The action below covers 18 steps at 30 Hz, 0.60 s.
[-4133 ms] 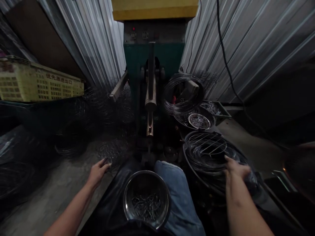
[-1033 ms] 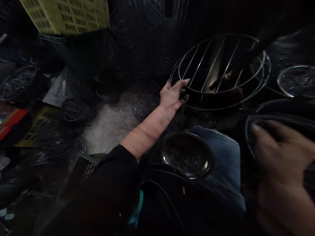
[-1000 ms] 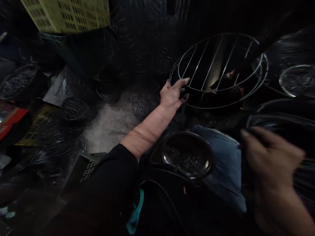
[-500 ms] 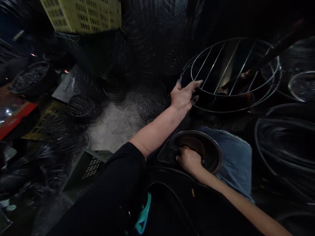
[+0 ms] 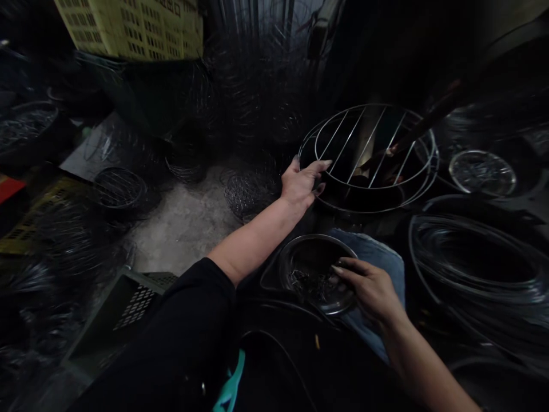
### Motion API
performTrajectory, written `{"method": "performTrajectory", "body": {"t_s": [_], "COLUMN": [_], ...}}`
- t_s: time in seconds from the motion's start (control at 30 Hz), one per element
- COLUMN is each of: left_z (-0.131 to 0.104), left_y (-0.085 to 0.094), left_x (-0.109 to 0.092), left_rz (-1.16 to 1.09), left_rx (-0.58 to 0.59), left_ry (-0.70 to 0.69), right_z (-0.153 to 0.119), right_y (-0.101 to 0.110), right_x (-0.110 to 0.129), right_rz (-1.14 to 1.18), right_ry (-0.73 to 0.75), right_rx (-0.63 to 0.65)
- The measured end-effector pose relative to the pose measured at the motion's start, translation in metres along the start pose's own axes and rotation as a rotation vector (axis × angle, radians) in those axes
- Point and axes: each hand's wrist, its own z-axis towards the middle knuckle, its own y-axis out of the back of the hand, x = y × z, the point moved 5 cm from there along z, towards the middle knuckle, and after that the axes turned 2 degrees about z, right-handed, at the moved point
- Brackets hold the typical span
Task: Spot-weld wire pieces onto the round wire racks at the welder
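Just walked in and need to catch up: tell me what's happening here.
A person's left hand grips the edge of a round wire rack. Their right hand is over the right side of a metal bowl in their lap, close to the short wire pieces inside; it's too dark to tell whether it holds any. A wire coil lies at the right, and a yellow plastic crate stands at the upper left.
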Motion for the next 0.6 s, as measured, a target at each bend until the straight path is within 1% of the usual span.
{"method": "performTrajectory", "body": {"t_s": [0.03, 0.1, 0.13, 0.17, 0.2, 0.23, 0.33, 0.37, 0.4, 0.5, 0.57, 0.6], "left_z": [0.001, 0.002, 0.003, 0.004, 0.004, 0.005, 0.007, 0.007, 0.007, 0.005, 0.003, 0.002], "left_y": [0.0, -0.002, -0.002, -0.003, -0.004, -0.005, -0.009, -0.011, -0.012, -0.016, -0.017, -0.018], "left_x": [0.0, -0.001, -0.002, -0.003, -0.004, -0.005, -0.006, -0.006, -0.006, -0.008, -0.01, -0.011], "left_rz": [0.0, -0.005, -0.01, -0.017, -0.023, -0.027, -0.027, -0.023, -0.019, -0.012, -0.013, -0.012], "left_rx": [-0.004, -0.012, -0.017, -0.018, -0.017, -0.01, 0.022, 0.03, 0.032, 0.034, 0.029, 0.022], "left_ry": [0.0, -0.003, -0.007, -0.013, -0.02, -0.028, -0.042, -0.044, -0.044, -0.051, -0.061, -0.068], "right_z": [-0.001, -0.002, -0.002, 0.0, 0.004, 0.01, 0.027, 0.03, 0.033, 0.039, 0.043, 0.046], "right_y": [0.012, 0.036, 0.047, 0.056, 0.064, 0.071, 0.084, 0.084, 0.083, 0.073, 0.064, 0.06], "right_x": [0.007, 0.021, 0.026, 0.026, 0.025, 0.021, 0.014, 0.018, 0.026, 0.065, 0.091, 0.102], "right_rz": [-0.061, -0.22, -0.287, -0.33, -0.343, -0.325, -0.162, -0.1, -0.041, 0.095, 0.119, 0.102], "right_ry": [0.108, 0.371, 0.481, 0.547, 0.558, 0.52, 0.306, 0.261, 0.249, 0.351, 0.407, 0.427], "right_rx": [-0.101, -0.315, -0.397, -0.45, -0.473, -0.473, -0.428, -0.4, -0.371, -0.271, -0.207, -0.198]}}
